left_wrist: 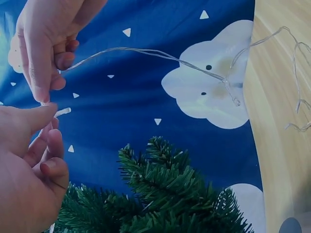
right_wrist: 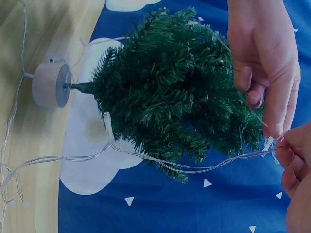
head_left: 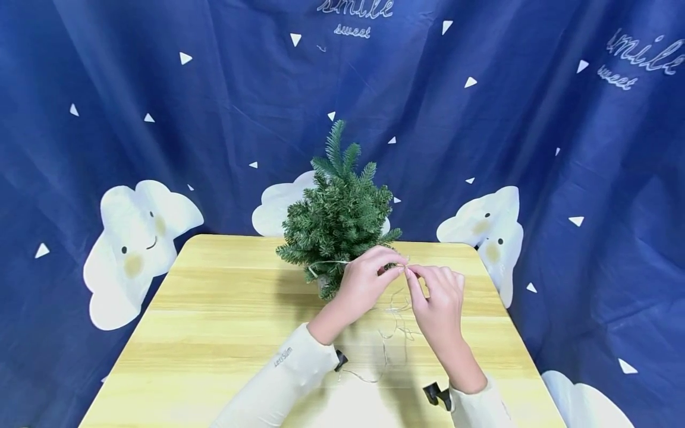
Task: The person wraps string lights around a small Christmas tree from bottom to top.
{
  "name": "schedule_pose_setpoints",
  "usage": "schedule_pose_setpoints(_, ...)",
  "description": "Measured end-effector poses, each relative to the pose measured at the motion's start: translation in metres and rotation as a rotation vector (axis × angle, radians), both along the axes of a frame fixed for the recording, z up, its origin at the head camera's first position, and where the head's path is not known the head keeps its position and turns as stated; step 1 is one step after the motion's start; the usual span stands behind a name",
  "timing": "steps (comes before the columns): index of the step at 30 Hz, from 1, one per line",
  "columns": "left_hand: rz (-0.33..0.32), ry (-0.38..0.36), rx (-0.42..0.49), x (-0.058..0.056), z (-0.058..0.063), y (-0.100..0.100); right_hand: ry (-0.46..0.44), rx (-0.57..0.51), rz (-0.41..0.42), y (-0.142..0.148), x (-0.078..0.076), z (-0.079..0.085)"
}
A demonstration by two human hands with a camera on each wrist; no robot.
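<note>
In the head view, a blue curtain (head_left: pixel 43 178) with a smiling cloud print fills the left of the frame; the wooden tabletop (head_left: pixel 203 315) spreads across the lower half; a small green tree (head_left: pixel 337 214) stands upright at centre, its branches largely covering its foot; the right wrist view gives what they cover, a round wooden base (right_wrist: pixel 46 87) at the left of the frame, and clear wire (right_wrist: pixel 73 158) running from there toward the fingers at right, with a short clear tip (right_wrist: pixel 108 126) jutting from it.

Right of centre in the head view, beside the tree's lower branches, the left hand (head_left: pixel 369 276) holds the wire, thumb and forefinger narrowed to a pinch; the right hand (head_left: pixel 439 297), next along, pinches it too, fingertips close to the left's; thin wire hangs beneath them, hard to trace from there; the left wrist view shows another clear tip poking out by the meeting fingertips at left, a strand arcing across the middle, and loops by the tabletop at right.
</note>
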State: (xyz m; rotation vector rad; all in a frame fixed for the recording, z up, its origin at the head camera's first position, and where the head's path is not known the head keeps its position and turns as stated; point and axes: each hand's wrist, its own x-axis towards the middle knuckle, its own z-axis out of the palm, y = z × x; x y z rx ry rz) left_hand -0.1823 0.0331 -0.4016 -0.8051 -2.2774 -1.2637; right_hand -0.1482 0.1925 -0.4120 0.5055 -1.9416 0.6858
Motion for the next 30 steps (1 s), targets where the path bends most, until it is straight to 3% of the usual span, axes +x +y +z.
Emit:
schedule_pose_setpoints(7,0.029,-0.026,0.026,-0.006,-0.003,0.006,-0.022,-0.022,0.025,0.003,0.001,0.001)
schedule_pose_setpoints(16,0.013,-0.078,0.205,-0.006,0.000,0.012,-0.061,-0.057,0.009,0.021,0.008,-0.012)
schedule_pose_setpoints(30,0.056,-0.123,0.223,-0.006,0.007,0.015,-0.041,-0.073,-0.081,0.060,0.021,-0.033)
